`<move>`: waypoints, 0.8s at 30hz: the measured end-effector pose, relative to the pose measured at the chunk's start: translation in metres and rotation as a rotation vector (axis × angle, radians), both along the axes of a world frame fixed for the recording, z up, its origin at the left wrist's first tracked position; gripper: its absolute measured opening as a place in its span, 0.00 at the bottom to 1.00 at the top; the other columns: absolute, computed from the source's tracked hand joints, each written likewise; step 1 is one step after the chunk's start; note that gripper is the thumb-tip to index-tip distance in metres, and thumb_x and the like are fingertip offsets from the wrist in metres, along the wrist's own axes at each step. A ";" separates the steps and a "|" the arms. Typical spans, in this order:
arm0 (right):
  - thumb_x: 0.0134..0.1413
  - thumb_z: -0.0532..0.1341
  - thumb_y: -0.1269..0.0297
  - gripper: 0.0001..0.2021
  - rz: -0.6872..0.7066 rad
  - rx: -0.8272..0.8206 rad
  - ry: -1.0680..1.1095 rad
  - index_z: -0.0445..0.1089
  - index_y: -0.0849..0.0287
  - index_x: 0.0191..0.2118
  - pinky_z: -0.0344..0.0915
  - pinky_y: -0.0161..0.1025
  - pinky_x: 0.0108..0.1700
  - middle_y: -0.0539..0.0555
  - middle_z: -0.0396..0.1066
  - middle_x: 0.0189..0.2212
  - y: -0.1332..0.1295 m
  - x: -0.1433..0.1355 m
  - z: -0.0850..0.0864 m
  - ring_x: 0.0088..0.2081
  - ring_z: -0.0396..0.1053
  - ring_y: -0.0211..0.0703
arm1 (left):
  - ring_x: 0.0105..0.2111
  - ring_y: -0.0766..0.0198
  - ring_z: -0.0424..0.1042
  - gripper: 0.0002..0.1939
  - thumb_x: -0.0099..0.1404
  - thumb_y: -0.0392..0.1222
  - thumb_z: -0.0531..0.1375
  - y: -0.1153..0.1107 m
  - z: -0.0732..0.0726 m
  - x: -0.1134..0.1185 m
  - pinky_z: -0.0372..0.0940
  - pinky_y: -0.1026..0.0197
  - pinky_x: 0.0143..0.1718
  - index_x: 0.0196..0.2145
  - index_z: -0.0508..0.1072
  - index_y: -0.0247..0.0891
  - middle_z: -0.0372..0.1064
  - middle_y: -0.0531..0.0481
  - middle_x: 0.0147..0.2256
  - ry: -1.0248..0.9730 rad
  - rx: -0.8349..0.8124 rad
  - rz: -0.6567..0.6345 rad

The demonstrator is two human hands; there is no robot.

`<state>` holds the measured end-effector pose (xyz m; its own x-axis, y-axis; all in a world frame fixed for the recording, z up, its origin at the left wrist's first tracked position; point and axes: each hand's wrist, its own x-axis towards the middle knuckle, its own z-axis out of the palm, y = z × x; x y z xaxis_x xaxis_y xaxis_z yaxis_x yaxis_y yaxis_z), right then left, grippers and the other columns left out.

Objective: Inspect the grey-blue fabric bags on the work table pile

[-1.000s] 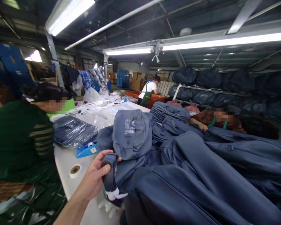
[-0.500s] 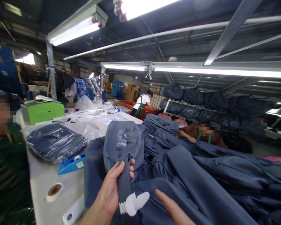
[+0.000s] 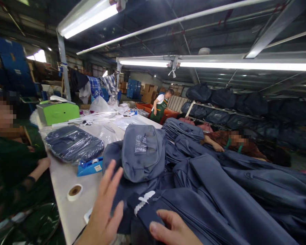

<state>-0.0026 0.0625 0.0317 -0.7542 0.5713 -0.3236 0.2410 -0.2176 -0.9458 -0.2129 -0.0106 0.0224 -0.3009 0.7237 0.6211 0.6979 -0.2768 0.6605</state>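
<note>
**On the desk: hands at a navy strap**

At the near edge of the white desk (image 3: 66, 177), the left hand (image 3: 104, 211) hangs flat and spread, fingers apart, gripping nothing. Just beside it, the right hand (image 3: 172, 229) pinches a navy strap (image 3: 142, 211) with a white tag, lying atop heaped navy bags (image 3: 219, 190). A tape roll (image 3: 74, 192) and blue tape dispenser (image 3: 89, 166) sit leftward.

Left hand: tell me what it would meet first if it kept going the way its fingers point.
Probably the blue-grey bag standing up from the fabric pile: the open left hand points up and away toward it. Depth is unclear from this view.
</note>
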 end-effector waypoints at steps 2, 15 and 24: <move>0.35 0.69 0.34 0.31 -0.006 -0.166 0.067 0.68 0.63 0.27 0.56 0.30 0.28 0.48 0.63 0.23 -0.002 -0.008 -0.004 0.24 0.58 0.31 | 0.66 0.50 0.54 0.39 0.61 0.30 0.50 -0.012 -0.007 0.007 0.47 0.39 0.67 0.69 0.49 0.46 0.59 0.45 0.64 0.363 0.016 -0.346; 0.35 0.72 0.39 0.32 0.042 -0.171 0.138 0.71 0.63 0.39 0.49 0.28 0.23 0.47 0.68 0.23 -0.006 -0.012 -0.027 0.21 0.57 0.26 | 0.37 0.61 0.69 0.11 0.59 0.39 0.57 -0.023 -0.047 0.006 0.62 0.64 0.39 0.41 0.68 0.42 0.70 0.54 0.36 -0.226 -0.719 -0.532; 0.22 0.79 0.58 0.34 -0.049 -0.367 0.196 0.62 0.57 0.37 0.62 0.29 0.26 0.45 0.71 0.25 -0.004 -0.016 -0.035 0.21 0.67 0.31 | 0.34 0.63 0.65 0.20 0.49 0.40 0.62 -0.027 -0.048 0.008 0.59 0.64 0.35 0.41 0.65 0.42 0.66 0.55 0.35 -0.713 -0.682 -0.605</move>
<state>-0.0183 0.0587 -0.0036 -0.7968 0.4815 -0.3650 0.0452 -0.5550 -0.8306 -0.2052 -0.0374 -0.0257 0.0838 0.9886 -0.1250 -0.0184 0.1269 0.9917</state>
